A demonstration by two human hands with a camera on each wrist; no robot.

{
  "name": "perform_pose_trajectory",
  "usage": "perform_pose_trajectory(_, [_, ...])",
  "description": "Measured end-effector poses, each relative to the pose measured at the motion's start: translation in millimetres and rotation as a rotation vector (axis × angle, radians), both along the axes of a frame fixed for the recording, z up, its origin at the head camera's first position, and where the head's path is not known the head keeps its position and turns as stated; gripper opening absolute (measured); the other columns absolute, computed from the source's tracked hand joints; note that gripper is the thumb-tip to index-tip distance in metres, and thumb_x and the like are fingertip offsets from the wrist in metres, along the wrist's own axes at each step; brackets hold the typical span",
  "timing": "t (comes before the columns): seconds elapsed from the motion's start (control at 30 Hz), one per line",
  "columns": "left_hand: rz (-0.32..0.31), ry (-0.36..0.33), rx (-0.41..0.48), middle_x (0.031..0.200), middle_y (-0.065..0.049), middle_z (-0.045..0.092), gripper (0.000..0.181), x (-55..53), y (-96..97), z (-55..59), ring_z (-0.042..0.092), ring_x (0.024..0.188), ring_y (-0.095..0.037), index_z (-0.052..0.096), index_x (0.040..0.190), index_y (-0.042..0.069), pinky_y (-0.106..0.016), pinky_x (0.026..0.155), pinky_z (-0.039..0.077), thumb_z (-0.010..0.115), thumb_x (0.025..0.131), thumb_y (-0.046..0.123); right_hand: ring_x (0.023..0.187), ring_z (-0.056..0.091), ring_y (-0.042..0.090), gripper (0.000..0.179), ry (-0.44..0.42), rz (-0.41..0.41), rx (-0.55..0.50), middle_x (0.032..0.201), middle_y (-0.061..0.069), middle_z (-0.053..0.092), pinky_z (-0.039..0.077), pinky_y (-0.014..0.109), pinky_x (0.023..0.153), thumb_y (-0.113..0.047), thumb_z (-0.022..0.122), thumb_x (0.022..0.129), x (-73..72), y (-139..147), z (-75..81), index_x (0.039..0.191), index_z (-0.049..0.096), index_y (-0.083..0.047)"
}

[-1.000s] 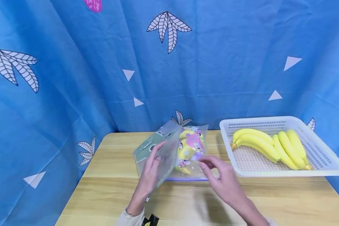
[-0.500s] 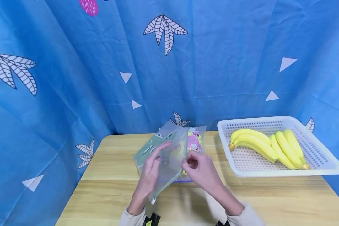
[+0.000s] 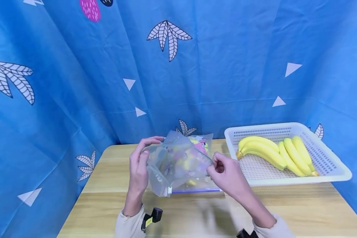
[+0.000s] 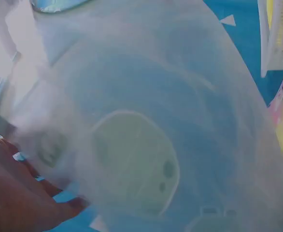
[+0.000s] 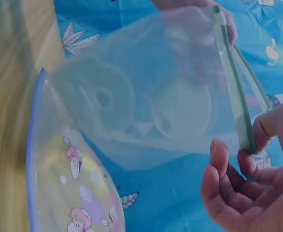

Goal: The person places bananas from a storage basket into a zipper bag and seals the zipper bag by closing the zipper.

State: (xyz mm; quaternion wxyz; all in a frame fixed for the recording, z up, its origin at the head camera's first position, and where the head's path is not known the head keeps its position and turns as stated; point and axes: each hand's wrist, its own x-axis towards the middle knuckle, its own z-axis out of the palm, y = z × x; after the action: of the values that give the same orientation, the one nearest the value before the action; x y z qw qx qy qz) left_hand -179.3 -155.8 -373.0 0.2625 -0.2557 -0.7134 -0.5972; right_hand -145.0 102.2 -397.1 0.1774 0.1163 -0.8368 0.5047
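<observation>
Between both hands a translucent zipper bag (image 3: 175, 162) with a green zip edge and green cartoon print is spread open at its mouth. My left hand (image 3: 139, 162) grips its left side, thumb toward the near face. At the opposite corner, my right hand (image 3: 230, 173) pinches the green zip edge between thumb and forefinger, as the right wrist view also shows of the right hand (image 5: 252, 169). A white slider hangs at the near corner of the mouth. Beneath lies a second zipper bag (image 3: 206, 188) with a purple zip and pink cartoon print, holding yellow fruit.
To the right stands a white perforated basket (image 3: 330, 180) holding yellow bananas (image 3: 261, 150). The wooden table (image 3: 107, 198) runs up to a blue patterned curtain (image 3: 166, 86) behind and at the sides.
My right hand has moved in and taken the bag's zip edge, then drawn it right. The left hand has shifted left, so the mouth has widened over the purple-zip bag.
</observation>
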Motion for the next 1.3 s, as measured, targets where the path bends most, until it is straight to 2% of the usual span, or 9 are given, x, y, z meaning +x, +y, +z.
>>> perform_pose_trajectory(0.17, [-0.048,-0.025,-0.019,0.126,-0.014,0.068,0.041,-5.3,4.2,-19.1,0.059,0.125,-0.027,0.066,0.119,-0.002,-0.043,0.110,0.041,0.031,0.103,0.012,0.059,0.066,0.015,0.020,-0.078,0.080,-0.032,0.064,-0.004,0.061,0.050,0.025,0.055,0.000,0.060,0.086,-3.2,-8,-1.9,0.074,0.050,-0.013])
perform_pose_trajectory(0.37, [0.057,0.011,-0.056,0.122,-0.008,0.071,0.042,-5.0,13.0,-37.3,0.063,0.118,-0.025,0.067,0.120,0.003,-0.034,0.104,0.046,0.029,0.104,0.013,0.055,0.055,0.007,0.021,-0.104,0.041,0.087,0.061,-0.008,0.055,0.044,0.024,0.051,-0.013,0.071,0.089,-8.1,-23,-7.4,0.078,0.053,-0.015])
perform_pose_trajectory(0.53, [0.077,0.071,0.029,0.117,-0.014,0.072,0.038,-8.6,11.8,-38.3,0.065,0.114,-0.029,0.064,0.107,-0.001,-0.034,0.104,0.045,0.028,0.103,0.012,0.048,0.055,0.009,0.016,-0.163,0.013,0.058,0.055,-0.006,0.054,0.039,0.024,0.044,-0.005,0.062,0.083,-10.5,-19,-17.9,0.074,0.052,-0.014])
perform_pose_trajectory(0.7, [0.087,0.083,0.102,0.112,-0.019,0.072,0.035,-12.7,3.4,-34.4,0.066,0.106,-0.030,0.061,0.103,-0.004,-0.038,0.102,0.045,0.030,0.101,0.011,0.053,0.065,0.015,0.019,-0.257,0.054,-0.042,0.056,-0.002,0.042,0.054,0.028,0.049,0.000,0.058,0.081,-11.6,-7,-25.8,0.072,0.044,-0.009])
perform_pose_trajectory(0.8, [0.078,0.055,0.071,0.113,-0.016,0.072,0.034,-14.8,1.8,-34.5,0.065,0.109,-0.028,0.062,0.104,-0.003,-0.038,0.103,0.044,0.031,0.101,0.011,0.057,0.070,0.021,0.018,-0.301,0.090,-0.118,0.060,0.001,0.044,0.060,0.035,0.054,0.001,0.058,0.085,-10.7,-2,-25.2,0.074,0.045,-0.007])
perform_pose_trajectory(0.9, [0.048,0.041,0.013,0.115,-0.013,0.072,0.034,-16.7,5.1,-36.6,0.065,0.113,-0.028,0.062,0.107,-0.001,-0.039,0.103,0.045,0.031,0.102,0.013,0.060,0.071,0.023,0.020,-0.295,0.137,-0.153,0.067,0.004,0.058,0.061,0.037,0.057,-0.002,0.063,0.092,-9.3,0,-23.2,0.079,0.048,-0.004])
perform_pose_trajectory(1.03, [0.042,0.067,-0.049,0.118,-0.012,0.072,0.037,-18.7,10.5,-40.4,0.065,0.115,-0.030,0.062,0.110,0.000,-0.040,0.102,0.048,0.030,0.102,0.015,0.061,0.072,0.025,0.024,-0.266,0.182,-0.165,0.074,0.008,0.069,0.061,0.036,0.057,-0.014,0.069,0.098,-7.2,1,-20.6,0.084,0.053,-0.003])
perform_pose_trajectory(1.2, [0.057,0.088,-0.067,0.117,-0.010,0.072,0.039,-18.1,16.3,-44.1,0.064,0.116,-0.028,0.064,0.112,0.001,-0.036,0.104,0.047,0.029,0.103,0.016,0.062,0.072,0.026,0.022,-0.245,0.180,-0.152,0.075,0.009,0.070,0.053,0.028,0.051,-0.024,0.070,0.099,-4.0,2,-19.9,0.088,0.060,-0.007])
perform_pose_trajectory(1.3, [0.062,0.088,-0.080,0.117,-0.009,0.072,0.040,-18.1,20.0,-46.9,0.064,0.117,-0.027,0.065,0.115,0.002,-0.036,0.104,0.047,0.030,0.104,0.016,0.067,0.073,0.026,0.021,-0.225,0.184,-0.146,0.080,0.010,0.071,0.058,0.031,0.059,-0.026,0.069,0.100,-2.7,9,-21.8,0.092,0.065,-0.008])
